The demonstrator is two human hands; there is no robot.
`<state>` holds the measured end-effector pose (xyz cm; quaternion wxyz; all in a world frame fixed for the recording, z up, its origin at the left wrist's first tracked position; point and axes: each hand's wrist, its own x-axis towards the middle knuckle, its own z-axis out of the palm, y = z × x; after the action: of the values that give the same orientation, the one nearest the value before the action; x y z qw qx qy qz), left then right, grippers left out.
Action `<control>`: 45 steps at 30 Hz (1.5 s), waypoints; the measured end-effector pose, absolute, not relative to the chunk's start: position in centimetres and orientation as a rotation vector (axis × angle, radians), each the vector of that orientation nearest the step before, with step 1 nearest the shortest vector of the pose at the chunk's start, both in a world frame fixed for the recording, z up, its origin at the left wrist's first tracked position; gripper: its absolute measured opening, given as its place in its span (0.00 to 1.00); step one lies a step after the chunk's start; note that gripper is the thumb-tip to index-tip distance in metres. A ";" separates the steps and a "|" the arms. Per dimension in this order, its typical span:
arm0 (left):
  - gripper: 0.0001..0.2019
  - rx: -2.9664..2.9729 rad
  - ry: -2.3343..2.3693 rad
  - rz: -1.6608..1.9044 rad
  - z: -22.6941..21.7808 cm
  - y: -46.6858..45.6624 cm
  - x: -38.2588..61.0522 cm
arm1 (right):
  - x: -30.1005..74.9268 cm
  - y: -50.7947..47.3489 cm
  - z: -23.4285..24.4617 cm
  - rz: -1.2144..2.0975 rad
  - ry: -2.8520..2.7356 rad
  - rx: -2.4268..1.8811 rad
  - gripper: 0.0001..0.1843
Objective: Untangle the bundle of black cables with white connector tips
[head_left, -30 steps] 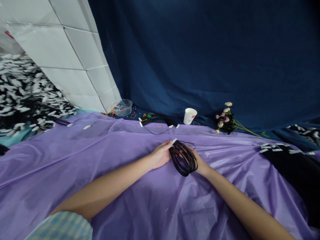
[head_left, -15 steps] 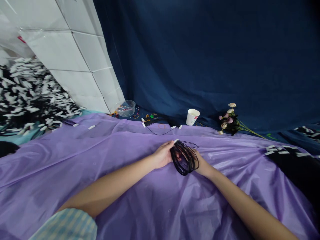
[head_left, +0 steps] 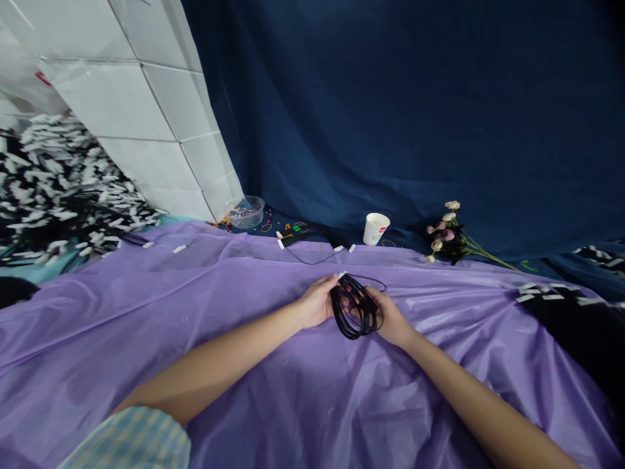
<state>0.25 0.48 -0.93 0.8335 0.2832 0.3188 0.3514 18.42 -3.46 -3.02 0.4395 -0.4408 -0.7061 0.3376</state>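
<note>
A looped bundle of thin black cords with a white tab at its top hangs between my hands, above the purple cloth. My left hand pinches it at the white tab on its upper left. On the other side, my right hand has its fingers closed on the right part of the loops; some fingertips are hidden behind the cords. One loose cord arcs out over the right hand.
Beyond the cloth's far edge stand a clear plastic bowl, a white paper cup and artificial flowers. Black cords with white tabs lie between bowl and cup. A large pile of tabbed cords is at left, more at right.
My right hand has shifted slightly left and now grips the cords from the front. The loops are gathered closer together, with fewer strands spread to the right.
</note>
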 end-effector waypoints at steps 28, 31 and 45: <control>0.14 0.437 0.648 0.825 -1.1 1.1 0.2 | 18.9 -3.7 -2.9 1.181 -1.417 -0.990 0.16; 0.12 0.414 0.650 0.832 -0.9 1.1 0.1 | 18.8 -3.5 -3.0 1.095 -1.358 -1.053 0.14; 0.09 0.411 0.649 0.853 -0.4 1.0 0.2 | 18.4 -4.2 -2.8 0.246 -1.668 -1.289 0.07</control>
<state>0.25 0.95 -0.43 0.8396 0.1945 0.3071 0.4036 18.36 -4.20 -2.80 0.4880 -0.5301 -0.6861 0.1013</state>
